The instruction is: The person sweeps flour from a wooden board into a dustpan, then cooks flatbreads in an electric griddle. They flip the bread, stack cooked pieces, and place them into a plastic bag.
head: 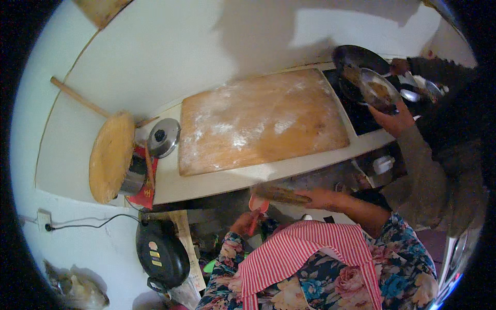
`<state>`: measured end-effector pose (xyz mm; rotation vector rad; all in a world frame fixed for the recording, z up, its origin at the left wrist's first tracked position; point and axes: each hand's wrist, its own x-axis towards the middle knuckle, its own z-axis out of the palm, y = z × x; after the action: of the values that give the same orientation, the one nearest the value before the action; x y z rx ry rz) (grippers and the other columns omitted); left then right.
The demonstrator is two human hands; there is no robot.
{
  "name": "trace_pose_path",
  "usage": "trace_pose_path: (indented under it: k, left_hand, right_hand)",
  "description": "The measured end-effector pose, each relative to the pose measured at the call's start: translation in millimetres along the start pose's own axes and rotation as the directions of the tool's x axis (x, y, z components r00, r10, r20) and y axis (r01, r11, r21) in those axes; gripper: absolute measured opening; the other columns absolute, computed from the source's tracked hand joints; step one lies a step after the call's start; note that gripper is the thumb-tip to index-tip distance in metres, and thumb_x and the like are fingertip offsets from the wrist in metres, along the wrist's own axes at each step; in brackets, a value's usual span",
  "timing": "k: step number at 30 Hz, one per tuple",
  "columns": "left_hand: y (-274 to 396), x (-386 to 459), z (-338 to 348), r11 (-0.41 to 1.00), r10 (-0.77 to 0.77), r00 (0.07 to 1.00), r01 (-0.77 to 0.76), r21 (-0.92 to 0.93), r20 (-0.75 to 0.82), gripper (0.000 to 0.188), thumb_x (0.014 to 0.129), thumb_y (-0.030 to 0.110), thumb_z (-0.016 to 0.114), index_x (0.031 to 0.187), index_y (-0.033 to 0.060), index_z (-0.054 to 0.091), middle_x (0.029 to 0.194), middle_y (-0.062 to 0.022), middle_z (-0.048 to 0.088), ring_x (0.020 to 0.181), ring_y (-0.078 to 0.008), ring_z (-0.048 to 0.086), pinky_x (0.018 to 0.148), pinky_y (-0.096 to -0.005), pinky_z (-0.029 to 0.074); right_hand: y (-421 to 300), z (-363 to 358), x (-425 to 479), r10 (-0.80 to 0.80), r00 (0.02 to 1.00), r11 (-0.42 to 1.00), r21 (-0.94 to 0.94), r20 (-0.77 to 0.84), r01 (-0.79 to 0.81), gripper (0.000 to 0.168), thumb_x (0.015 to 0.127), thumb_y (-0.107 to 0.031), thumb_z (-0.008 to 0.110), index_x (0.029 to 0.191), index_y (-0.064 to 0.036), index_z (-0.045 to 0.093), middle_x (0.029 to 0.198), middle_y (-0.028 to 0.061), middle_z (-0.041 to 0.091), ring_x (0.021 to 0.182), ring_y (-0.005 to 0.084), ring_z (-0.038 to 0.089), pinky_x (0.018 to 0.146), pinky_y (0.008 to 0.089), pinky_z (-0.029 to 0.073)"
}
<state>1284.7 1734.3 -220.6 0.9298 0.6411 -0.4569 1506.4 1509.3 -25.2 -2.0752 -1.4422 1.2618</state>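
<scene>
In the head view my left hand point(245, 223) grips the handle of a small pink plastic scoop point(259, 204) beyond the apron. Close to its right, my right hand point(319, 198) holds a blurred, long brown brush-like object point(285, 195) that reaches over the scoop; its exact kind cannot be told. Both are in front of the counter's edge. Behind them a large wooden board point(263, 120), dusted with white flour, lies on the white counter point(217, 178).
A co-worker's hand point(395, 118) holds a bowl of brown food point(379, 91) by a black wok point(358, 58) over the dark hob at right. At left are a metal lid point(164, 137), a round wooden board point(112, 159) tilted on a pot, and a black electric pan point(162, 252) below.
</scene>
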Motion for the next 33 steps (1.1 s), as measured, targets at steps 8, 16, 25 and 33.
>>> trace_pose_path:
  k: [8,16,25,33]
  left_hand:
    - [28.0,-55.4,5.2,0.992,-0.084,0.986,0.068,-0.111,-0.144,0.037,0.084,0.041,0.053,0.089,0.0051,0.057,0.079,-0.0051,0.061,0.05,-0.0108,0.048,0.042,-0.0231,0.039]
    - [-7.7,-132.7,-89.5,0.993,0.115,0.959,-0.12,-0.004,-0.261,0.043,0.087,0.04,0.047,0.101,0.0001,0.057,0.086,-0.0062,0.062,0.056,-0.011,0.05,0.045,-0.025,0.039]
    - [47.1,-208.4,-152.0,0.976,0.186,0.933,-0.139,0.168,-0.31,0.037,0.085,0.036,0.053,0.105,0.0048,0.055,0.085,-0.0068,0.063,0.052,-0.0062,0.045,0.044,-0.0212,0.037]
    - [132.9,-146.8,-199.7,0.881,0.446,0.782,-0.47,0.057,-0.436,0.03,0.087,0.035,0.048,0.087,0.0052,0.053,0.05,-0.0001,0.043,0.041,-0.0104,0.042,0.037,-0.0248,0.035]
  right_hand:
    - [27.0,11.1,43.5,0.079,0.995,0.99,0.111,0.069,-0.086,0.068,0.075,-0.014,0.061,0.134,-0.012,0.028,0.127,0.0121,0.043,0.113,0.0217,0.041,0.095,0.0318,0.032]
    - [-7.3,-28.0,31.8,0.279,0.9,0.921,0.358,-0.336,-0.152,0.074,0.069,-0.016,0.067,0.131,-0.005,0.029,0.117,0.0161,0.048,0.107,0.0244,0.047,0.092,0.032,0.036]
    - [118.6,-38.6,18.8,0.534,0.499,0.846,0.429,-0.683,-0.318,0.059,0.066,-0.022,0.07,0.114,0.0,0.045,0.098,0.0156,0.056,0.09,0.026,0.055,0.078,0.0365,0.044]
    - [132.7,-29.6,2.1,0.462,0.318,0.886,0.409,-0.828,-0.22,0.062,0.062,-0.022,0.072,0.113,0.0,0.045,0.107,0.0194,0.051,0.097,0.0302,0.051,0.081,0.0372,0.043]
